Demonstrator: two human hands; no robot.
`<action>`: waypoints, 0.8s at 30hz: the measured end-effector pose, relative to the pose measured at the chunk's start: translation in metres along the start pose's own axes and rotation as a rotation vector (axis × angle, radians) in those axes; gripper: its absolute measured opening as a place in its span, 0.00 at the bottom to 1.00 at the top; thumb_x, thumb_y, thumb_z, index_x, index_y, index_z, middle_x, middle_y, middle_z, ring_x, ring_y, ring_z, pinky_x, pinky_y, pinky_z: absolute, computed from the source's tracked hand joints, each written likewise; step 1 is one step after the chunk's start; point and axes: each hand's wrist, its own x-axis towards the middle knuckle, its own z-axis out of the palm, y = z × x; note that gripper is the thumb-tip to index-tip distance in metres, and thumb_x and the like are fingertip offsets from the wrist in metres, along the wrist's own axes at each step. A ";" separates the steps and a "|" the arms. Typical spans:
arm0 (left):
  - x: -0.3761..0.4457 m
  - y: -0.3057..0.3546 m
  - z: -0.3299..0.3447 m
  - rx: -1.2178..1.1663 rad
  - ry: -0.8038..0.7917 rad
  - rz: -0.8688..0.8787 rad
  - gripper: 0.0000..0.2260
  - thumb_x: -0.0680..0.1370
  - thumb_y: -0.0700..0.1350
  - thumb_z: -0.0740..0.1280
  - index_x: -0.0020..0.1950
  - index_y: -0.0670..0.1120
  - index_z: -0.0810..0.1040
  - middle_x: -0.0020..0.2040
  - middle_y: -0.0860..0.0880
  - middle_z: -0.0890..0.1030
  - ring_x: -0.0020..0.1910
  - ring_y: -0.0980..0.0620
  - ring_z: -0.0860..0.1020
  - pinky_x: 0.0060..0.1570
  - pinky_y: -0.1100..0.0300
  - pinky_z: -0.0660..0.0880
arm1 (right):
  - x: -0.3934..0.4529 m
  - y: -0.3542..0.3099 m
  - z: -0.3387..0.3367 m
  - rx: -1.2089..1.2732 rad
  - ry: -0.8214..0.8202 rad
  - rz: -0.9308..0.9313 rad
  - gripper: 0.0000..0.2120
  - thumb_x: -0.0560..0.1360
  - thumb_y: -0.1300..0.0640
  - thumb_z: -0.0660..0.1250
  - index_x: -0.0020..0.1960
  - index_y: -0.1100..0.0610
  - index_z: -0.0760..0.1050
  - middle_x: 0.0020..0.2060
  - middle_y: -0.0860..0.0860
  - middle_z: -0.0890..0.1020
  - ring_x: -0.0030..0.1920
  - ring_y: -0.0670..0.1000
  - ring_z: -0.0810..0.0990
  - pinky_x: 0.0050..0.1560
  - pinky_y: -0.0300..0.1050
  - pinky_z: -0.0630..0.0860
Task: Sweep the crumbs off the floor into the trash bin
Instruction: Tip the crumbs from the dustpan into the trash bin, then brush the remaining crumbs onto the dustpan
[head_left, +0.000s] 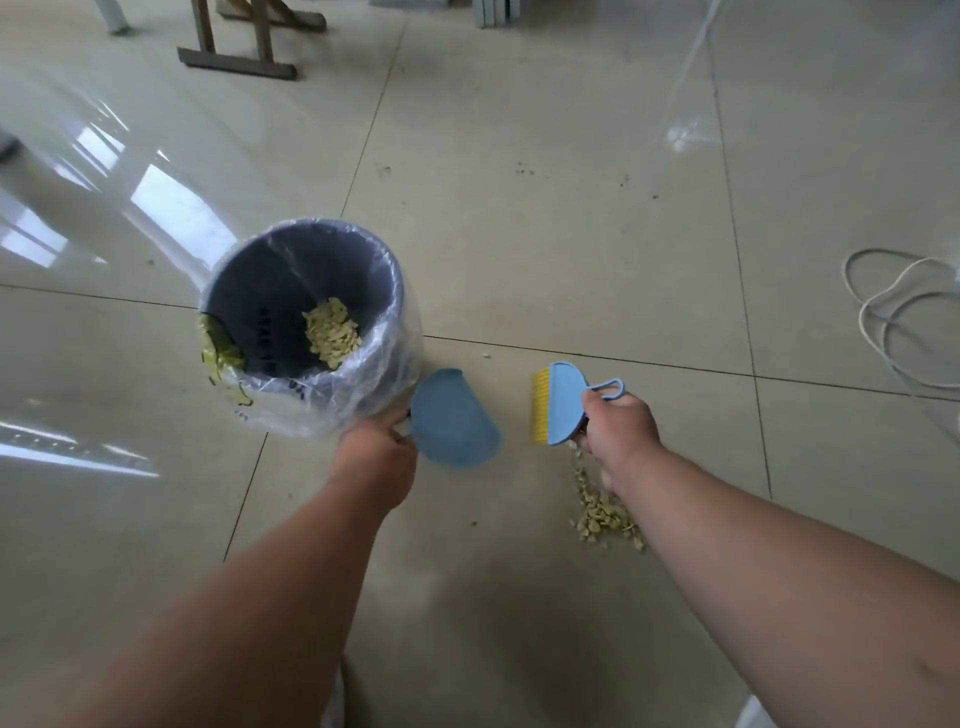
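A grey trash bin (249, 280) lined with a clear plastic bag stands on the tiled floor left of centre, with a heap of pale yellow crumbs (331, 332) inside it. My left hand (376, 452) holds a small blue dustpan (454, 421) by its handle, just right of the bin's near side. My right hand (618, 428) grips a blue hand brush (563, 402) with yellow bristles pointing left. A pile of crumbs (602, 512) lies on the floor beneath and behind my right wrist. One stray crumb (486, 356) sits near the tile joint.
A white cable (883, 312) loops on the floor at the far right. Wooden furniture feet (236, 62) stand at the back left. Dark specks (524, 169) dot the tiles farther out. A yellow-green wrapper (221, 351) hangs at the bin's left rim.
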 end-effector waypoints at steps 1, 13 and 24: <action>0.002 -0.006 0.001 -0.004 0.007 -0.008 0.20 0.78 0.41 0.70 0.69 0.54 0.81 0.45 0.45 0.85 0.46 0.45 0.80 0.47 0.63 0.70 | 0.006 0.002 0.011 -0.004 -0.015 0.003 0.08 0.73 0.49 0.68 0.44 0.53 0.81 0.44 0.53 0.87 0.47 0.59 0.88 0.54 0.64 0.84; 0.034 -0.045 0.024 -0.037 -0.044 -0.130 0.18 0.78 0.48 0.69 0.68 0.57 0.81 0.51 0.48 0.87 0.51 0.46 0.83 0.48 0.59 0.74 | 0.036 -0.017 0.127 -0.101 -0.050 -0.004 0.09 0.78 0.51 0.66 0.47 0.56 0.80 0.40 0.54 0.84 0.40 0.57 0.83 0.43 0.45 0.79; 0.049 -0.027 0.039 -0.130 -0.062 -0.173 0.19 0.80 0.45 0.67 0.70 0.57 0.80 0.35 0.55 0.77 0.36 0.55 0.76 0.43 0.61 0.72 | 0.086 -0.003 0.086 0.075 0.083 0.104 0.07 0.71 0.49 0.67 0.42 0.52 0.80 0.41 0.51 0.86 0.46 0.59 0.88 0.52 0.61 0.84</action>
